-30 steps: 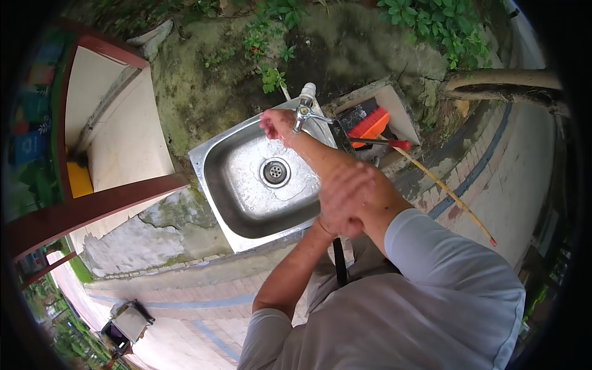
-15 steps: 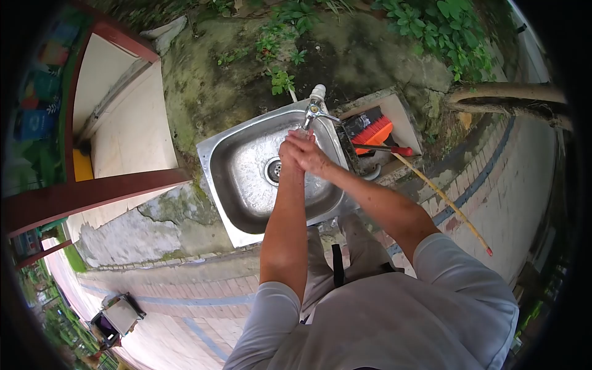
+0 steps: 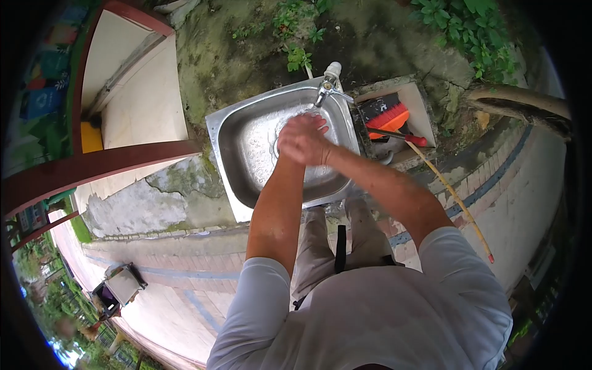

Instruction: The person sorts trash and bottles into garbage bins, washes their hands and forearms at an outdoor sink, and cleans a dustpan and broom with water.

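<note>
the fingers of the right hand (image 3: 313, 148) lie over the left hand (image 3: 293, 134), the two touching; blur hides whether either set is curled around the other or loose, so that cannot be told. just beyond them stands the metal tap (image 3: 327, 88), at the far right corner of the steel sink (image 3: 213, 123). its spout points inward and down toward the hands, its lever (image 3: 345, 97) sticks out to the right, and its long axis slants from the far rim into the bowl. it should feel stiff and firmly fixed, likely slippery when wet; the lever's end is the natural hold. the sink, wet inside, is probably rigid and slick, best taken by its flat rim; its long axis runs roughly left to right. right of it, a red-bristled brush (image 3: 388, 115) lies in an open box (image 3: 420, 110).
</note>
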A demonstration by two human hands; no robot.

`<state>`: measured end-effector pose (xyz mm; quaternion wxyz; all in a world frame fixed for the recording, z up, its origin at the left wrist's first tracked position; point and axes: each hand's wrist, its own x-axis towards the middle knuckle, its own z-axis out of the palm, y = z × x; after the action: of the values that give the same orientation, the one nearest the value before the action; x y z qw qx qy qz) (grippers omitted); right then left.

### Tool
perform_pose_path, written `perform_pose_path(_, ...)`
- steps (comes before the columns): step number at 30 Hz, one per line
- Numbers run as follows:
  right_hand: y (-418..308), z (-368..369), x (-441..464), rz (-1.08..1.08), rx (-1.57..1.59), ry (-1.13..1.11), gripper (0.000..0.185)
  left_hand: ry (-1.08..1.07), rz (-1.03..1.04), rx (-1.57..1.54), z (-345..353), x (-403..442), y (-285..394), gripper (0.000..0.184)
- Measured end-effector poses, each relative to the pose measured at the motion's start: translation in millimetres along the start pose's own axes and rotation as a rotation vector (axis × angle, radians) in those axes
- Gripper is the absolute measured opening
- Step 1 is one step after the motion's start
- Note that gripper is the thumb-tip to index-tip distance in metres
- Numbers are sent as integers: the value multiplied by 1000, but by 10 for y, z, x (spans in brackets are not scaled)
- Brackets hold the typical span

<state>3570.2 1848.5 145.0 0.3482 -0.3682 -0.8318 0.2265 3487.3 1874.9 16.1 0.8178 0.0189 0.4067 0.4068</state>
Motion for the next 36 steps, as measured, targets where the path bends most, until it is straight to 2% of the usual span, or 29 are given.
perform_pose_path(1,695,319,-184,-52,-60,22,18,30,-70,-59,-34,71,9,25)
perform_pose_path(2,603,-44,-72,614,280,-273,28,59,-137,-120,-74,329,0,26)
perform_pose_path(4,1164,211,-278,775,-38,-396,39,121,-290,-243,-228,721,-30,29)
perform_pose_path(5,936,82,-275,697,278,-211,43,133,-201,-249,-300,834,24,29)
perform_pose_path(6,744,125,-336,508,339,-7,42,145,-114,-259,-351,882,55,28)
perform_pose_path(7,468,201,-325,646,682,117,42,216,-93,-206,-346,865,72,28)
perform_pose_path(9,71,118,-301,632,814,174,45,349,-49,-93,-220,781,138,27)
perform_pose_path(11,-204,-88,-319,350,407,31,48,380,-24,-2,-83,578,176,25)
perform_pose_path(12,-234,-12,-393,335,552,34,50,395,-10,44,-27,494,197,24)
perform_pose_path(14,-520,-332,-229,423,552,-154,47,376,-27,87,-14,412,190,24)
perform_pose_path(15,-499,-327,-209,401,580,-182,44,360,-34,99,-15,380,162,24)
perform_pose_path(17,-378,-343,-142,358,633,-236,38,327,-42,108,-21,302,113,23)
perform_pose_path(18,-183,-238,-176,342,539,-207,34,313,-46,112,-31,278,74,23)
perform_pose_path(20,43,-244,-157,451,679,-283,35,293,-57,125,-24,240,15,23)
perform_pose_path(23,-72,-249,-163,317,525,-204,30,284,-65,148,-59,186,26,23)
perform_pose_path(26,-59,-166,-211,299,541,-137,32,280,-82,171,-72,171,51,22)
perform_pose_path(28,56,-193,-178,350,682,-147,35,273,-86,195,-60,176,63,22)
perform_pose_path(29,83,-188,-170,374,698,-183,30,271,-91,203,-55,175,64,22)
perform_pose_path(32,-210,-277,-110,365,590,-57,17,261,-100,244,-53,170,57,22)
perform_pose_path(35,-50,-279,-106,499,693,-49,13,244,-109,335,12,172,65,21)
perform_pose_path(36,-33,-233,-106,418,590,11,11,240,-111,404,54,192,46,21)
